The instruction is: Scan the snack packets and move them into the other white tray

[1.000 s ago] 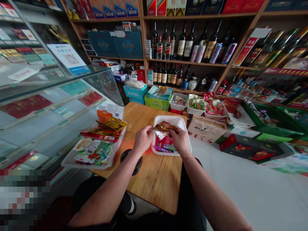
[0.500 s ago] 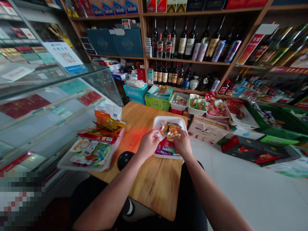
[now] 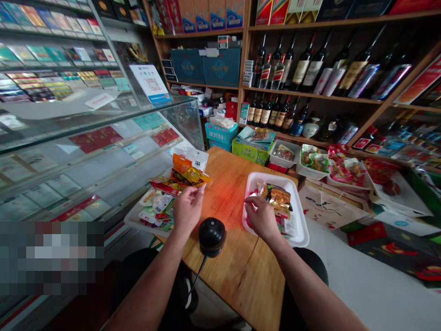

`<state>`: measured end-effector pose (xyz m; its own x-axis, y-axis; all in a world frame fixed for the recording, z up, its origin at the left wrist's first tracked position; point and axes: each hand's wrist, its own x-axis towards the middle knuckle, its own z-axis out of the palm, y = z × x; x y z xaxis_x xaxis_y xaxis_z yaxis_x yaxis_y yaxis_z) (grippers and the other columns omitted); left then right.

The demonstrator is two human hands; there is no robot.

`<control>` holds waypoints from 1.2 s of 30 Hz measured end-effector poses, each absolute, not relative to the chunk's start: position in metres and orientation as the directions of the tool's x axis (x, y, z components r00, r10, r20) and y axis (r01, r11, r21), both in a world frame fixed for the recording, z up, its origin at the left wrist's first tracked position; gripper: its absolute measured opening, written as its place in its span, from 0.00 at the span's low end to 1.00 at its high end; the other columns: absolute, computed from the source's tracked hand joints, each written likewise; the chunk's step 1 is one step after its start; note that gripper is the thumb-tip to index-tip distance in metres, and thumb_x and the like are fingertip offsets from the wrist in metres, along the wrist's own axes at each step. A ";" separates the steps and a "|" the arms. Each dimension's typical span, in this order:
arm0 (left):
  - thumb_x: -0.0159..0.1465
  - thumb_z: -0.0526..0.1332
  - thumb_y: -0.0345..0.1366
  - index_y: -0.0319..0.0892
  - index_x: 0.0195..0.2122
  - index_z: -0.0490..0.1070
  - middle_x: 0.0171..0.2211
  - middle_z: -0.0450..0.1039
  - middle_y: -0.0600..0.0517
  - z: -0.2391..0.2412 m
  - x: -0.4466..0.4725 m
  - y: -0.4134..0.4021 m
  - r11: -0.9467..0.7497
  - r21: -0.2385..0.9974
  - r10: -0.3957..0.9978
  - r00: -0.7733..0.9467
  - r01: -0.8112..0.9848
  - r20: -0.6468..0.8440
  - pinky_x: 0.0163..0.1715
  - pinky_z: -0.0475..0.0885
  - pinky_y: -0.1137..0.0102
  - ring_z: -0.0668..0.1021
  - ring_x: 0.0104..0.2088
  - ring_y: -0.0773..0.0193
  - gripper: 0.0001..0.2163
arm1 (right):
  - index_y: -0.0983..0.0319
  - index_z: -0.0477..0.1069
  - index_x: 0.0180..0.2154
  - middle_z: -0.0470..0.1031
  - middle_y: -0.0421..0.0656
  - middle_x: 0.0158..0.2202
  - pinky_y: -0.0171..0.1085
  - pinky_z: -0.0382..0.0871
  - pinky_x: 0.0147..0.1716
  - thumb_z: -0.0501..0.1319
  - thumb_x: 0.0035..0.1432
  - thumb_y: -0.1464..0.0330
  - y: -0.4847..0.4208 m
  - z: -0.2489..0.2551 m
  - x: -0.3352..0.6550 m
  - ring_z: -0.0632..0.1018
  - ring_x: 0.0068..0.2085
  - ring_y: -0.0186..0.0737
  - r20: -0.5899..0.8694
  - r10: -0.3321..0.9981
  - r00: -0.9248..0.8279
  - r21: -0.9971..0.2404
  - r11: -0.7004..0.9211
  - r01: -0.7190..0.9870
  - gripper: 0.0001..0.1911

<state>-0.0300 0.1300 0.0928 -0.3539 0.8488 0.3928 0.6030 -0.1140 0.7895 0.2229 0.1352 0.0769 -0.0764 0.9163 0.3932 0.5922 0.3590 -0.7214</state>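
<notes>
My left hand point(image 3: 188, 208) reaches over the left white tray point(image 3: 136, 220), its fingers spread and touching the edge of a yellow and orange snack packet point(image 3: 191, 175) on top of the pile. My right hand point(image 3: 263, 218) sits at the near-left rim of the right white tray point(image 3: 303, 236). Its fingertips are among the packets there, and whether they grip one is hidden. A gold-brown packet point(image 3: 279, 196) lies in that tray just beyond the fingers. A black round barcode scanner point(image 3: 212, 235) stands on the wooden table point(image 3: 241, 271) between my forearms.
A glass display counter point(image 3: 86, 151) runs along the left. Shelves of bottles point(image 3: 292, 69) and boxes fill the back wall. Several white bins of snacks point(image 3: 312, 163) and cartons point(image 3: 220, 133) crowd the floor behind and right of the table.
Both hands have let go of the brown packet, which now lies in the right tray. My left hand has moved to the left tray. The view has turned left.
</notes>
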 end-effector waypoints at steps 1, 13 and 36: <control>0.65 0.59 0.47 0.44 0.32 0.70 0.29 0.76 0.51 0.093 -0.048 0.135 -0.044 0.782 0.818 -0.427 0.622 0.385 0.30 0.68 0.70 0.76 0.29 0.61 0.12 | 0.59 0.78 0.39 0.80 0.46 0.41 0.43 0.70 0.50 0.57 0.60 0.70 0.136 0.078 0.213 0.79 0.44 0.45 0.385 0.918 -0.092 -0.724 0.363 0.586 0.11; 0.54 0.59 0.41 0.43 0.24 0.67 0.22 0.69 0.56 0.040 -0.146 0.177 0.025 0.985 0.925 -0.377 0.173 0.043 0.24 0.67 0.72 0.72 0.24 0.63 0.07 | 0.58 0.78 0.38 0.81 0.45 0.40 0.41 0.72 0.46 0.58 0.59 0.72 0.141 0.075 0.095 0.80 0.43 0.43 0.294 0.927 -0.234 -0.751 0.376 0.543 0.10; 0.54 0.60 0.37 0.41 0.30 0.71 0.27 0.74 0.51 0.065 -0.159 0.108 -0.120 0.902 0.987 0.046 -0.414 0.153 0.31 0.73 0.65 0.77 0.28 0.60 0.05 | 0.63 0.74 0.34 0.74 0.37 0.27 0.28 0.59 0.20 0.72 0.48 0.59 0.101 0.101 0.040 0.68 0.23 0.27 -0.121 0.983 -0.140 -0.905 -0.167 -0.392 0.16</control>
